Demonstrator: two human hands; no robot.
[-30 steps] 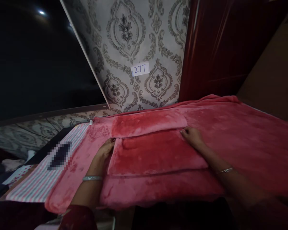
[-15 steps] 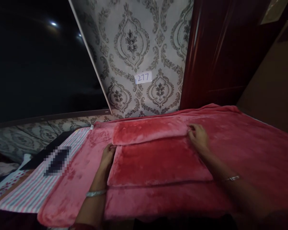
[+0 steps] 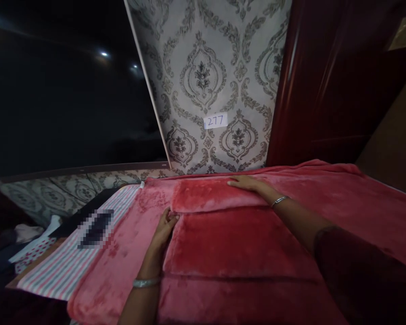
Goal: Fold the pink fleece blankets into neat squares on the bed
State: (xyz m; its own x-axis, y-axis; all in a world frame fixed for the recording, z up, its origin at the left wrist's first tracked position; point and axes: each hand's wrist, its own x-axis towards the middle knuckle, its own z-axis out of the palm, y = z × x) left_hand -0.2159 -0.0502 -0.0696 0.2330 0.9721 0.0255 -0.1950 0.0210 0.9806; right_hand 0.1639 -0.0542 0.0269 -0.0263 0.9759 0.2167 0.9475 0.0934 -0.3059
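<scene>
A red plush blanket point(image 3: 237, 243) lies folded in front of me, with a narrower folded strip point(image 3: 203, 196) along its far side. Fingers bent, my left hand point(image 3: 164, 230) is at the left edge of the folds, thumb and fingertips closed on the blanket's edge. Part of that grip is hidden. My right hand point(image 3: 245, 182) rests flat on top of the far strip, palm down with fingers stretched to the left. Beneath the folds spreads a larger pink-red plush cover point(image 3: 341, 216).
A striped cloth point(image 3: 54, 271) lies at the left with a pixelated dark patch point(image 3: 96, 229) on it. A large black screen point(image 3: 71, 104) stands behind. The patterned wall bears a paper marked 277 point(image 3: 215, 120). A dark red wooden panel point(image 3: 318, 90) rises at the right.
My right hand has left the strip's right end and moved left onto its top, lying flat. My left hand stays at the left edge. The camera view has shifted slightly.
</scene>
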